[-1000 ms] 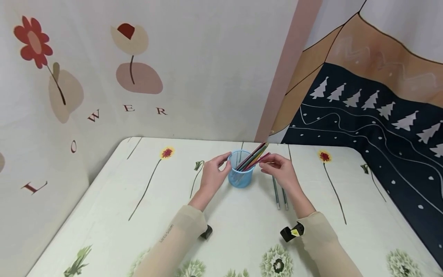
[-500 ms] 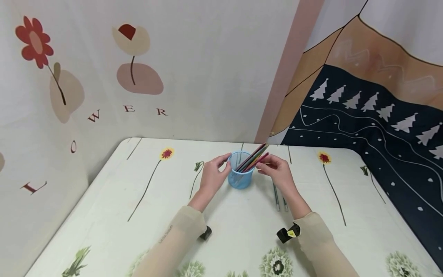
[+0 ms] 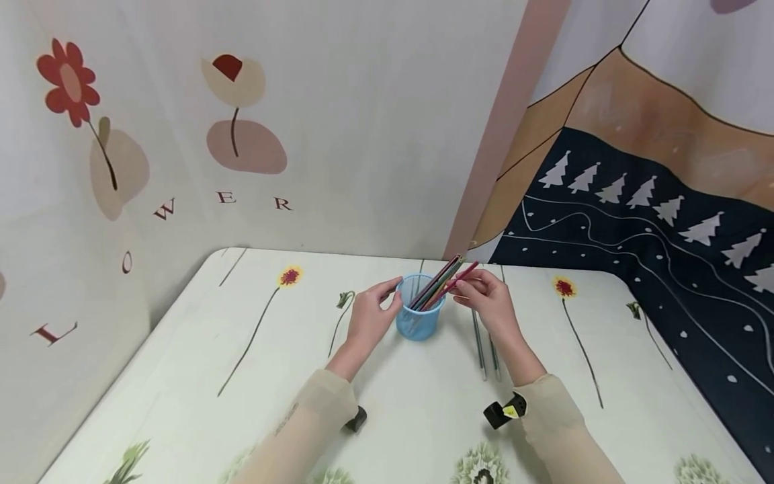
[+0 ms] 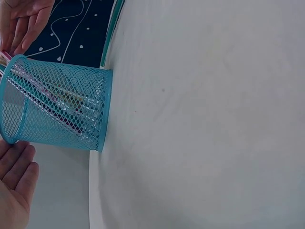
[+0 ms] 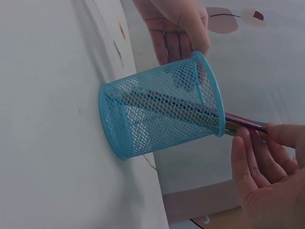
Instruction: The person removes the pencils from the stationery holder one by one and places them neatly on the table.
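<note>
A light blue mesh pencil cup (image 3: pixel 417 327) stands upright on the table, with several colored pencils (image 3: pixel 437 288) leaning to the right inside it. My left hand (image 3: pixel 370 319) holds the cup's left side near the rim, thumb toward me and index finger behind. On the right, my right hand (image 3: pixel 487 302) pinches a pink-red pencil (image 3: pixel 469 269) near its upper part, above the rim. The pencil's lower part reaches in among the others. In the right wrist view, my thumb and fingers (image 5: pixel 255 162) meet at the pencils' upper ends beside the cup (image 5: pixel 162 109).
Two dark green pencils (image 3: pixel 479 346) lie on the table right of the cup, partly covered by my right hand and forearm. The cloth (image 3: pixel 417 403) has printed flowers. A pale curtain (image 3: pixel 363 134) rises behind, and a dark blue printed one (image 3: pixel 605 222) hangs at the right.
My right hand first came closer to the cup, then moved up a little, and the pink-red pencil now sticks out higher. My left hand stays on the cup. The head view tilted slightly upward.
</note>
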`<state>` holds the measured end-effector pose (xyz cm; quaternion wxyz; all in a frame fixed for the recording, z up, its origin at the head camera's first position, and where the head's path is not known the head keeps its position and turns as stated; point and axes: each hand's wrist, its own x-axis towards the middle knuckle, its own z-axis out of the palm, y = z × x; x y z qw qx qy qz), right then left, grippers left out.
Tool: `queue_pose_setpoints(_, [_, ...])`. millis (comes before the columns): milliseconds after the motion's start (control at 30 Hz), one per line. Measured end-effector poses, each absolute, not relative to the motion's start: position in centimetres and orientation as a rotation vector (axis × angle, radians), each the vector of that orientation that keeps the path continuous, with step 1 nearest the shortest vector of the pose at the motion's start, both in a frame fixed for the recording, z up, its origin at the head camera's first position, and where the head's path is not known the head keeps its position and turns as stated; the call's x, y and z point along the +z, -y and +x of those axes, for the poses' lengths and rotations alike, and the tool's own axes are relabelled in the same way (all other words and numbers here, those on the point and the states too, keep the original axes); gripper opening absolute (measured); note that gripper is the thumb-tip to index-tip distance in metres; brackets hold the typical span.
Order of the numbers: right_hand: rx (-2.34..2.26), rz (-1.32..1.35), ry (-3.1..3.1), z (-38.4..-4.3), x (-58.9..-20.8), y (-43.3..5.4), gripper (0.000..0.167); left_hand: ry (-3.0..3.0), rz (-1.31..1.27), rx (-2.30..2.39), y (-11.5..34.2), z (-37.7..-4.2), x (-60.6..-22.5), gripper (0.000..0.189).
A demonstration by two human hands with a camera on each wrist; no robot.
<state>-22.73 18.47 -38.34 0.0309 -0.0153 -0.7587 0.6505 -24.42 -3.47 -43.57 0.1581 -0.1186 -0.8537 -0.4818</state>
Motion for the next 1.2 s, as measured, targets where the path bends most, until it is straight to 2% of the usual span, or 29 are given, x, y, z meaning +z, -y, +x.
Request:
queue_pose_setpoints(267, [2.053, -0.153, 2.224, -22.6, -37.7, -18.9, 0.028, 2.419, -0.348, -1.392, 3.6, -24.2, -43.8, 0.033])
queue_pose_setpoints(500, [2.088, -0.136, 2.139, -22.6, -37.5, -19.4, 0.029, 2.42, -0.323, -1.389, 3.7, -24.0, -43.7, 0.033])
queue_pose_setpoints(933, [2.139, -0.133, 1.97, -22.6, -36.6, -20.6, 0.019, 2.443, -0.326, -1.39, 3.1, -24.0, -43.7, 0.033])
queue_pose_setpoints(1200, [2.148, -0.131, 1.936, -22.8, -36.0, -20.8, 0.02, 2.432, -0.331, -1.379, 3.4, -23.9, -43.5, 0.033])
